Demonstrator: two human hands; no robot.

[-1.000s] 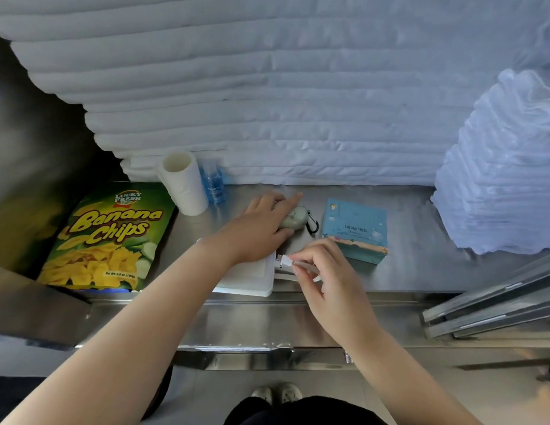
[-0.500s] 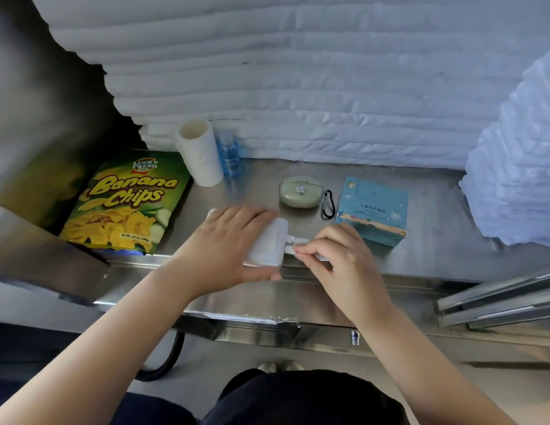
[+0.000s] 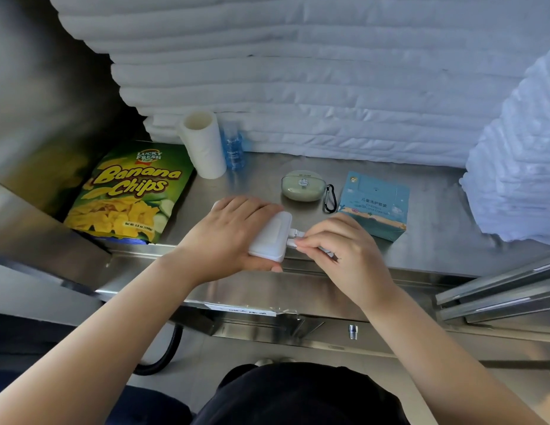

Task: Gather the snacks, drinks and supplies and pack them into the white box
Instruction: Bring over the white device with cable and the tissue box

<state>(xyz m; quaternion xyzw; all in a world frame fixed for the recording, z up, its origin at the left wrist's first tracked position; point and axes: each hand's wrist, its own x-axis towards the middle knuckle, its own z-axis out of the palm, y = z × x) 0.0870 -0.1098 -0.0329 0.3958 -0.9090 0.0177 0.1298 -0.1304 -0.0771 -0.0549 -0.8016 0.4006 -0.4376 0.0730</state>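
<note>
On a brushed steel surface (image 3: 436, 210) backed by stacked white quilted padding (image 3: 298, 87), the left hand (image 3: 237, 234) grips a smooth white power bank (image 3: 269, 237) at the front edge while the right hand (image 3: 344, 253) pinches its cable plug (image 3: 293, 242), beside a glossy banana chips bag (image 3: 126, 191).

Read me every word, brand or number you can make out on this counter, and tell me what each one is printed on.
"LUCKY FRESH" – banana chips bag, top.
"Banana Chips" – same bag, big yellow letters.
"Net Wt: 3.5 oz (100g)" – same bag, near the bottom.
Teal box: Chinese characters and small English, too small to read reliably.
Blue bottle: label blurred.
Green case: small emblem, unreadable.
Counter-edge sticker: unreadable.
</note>
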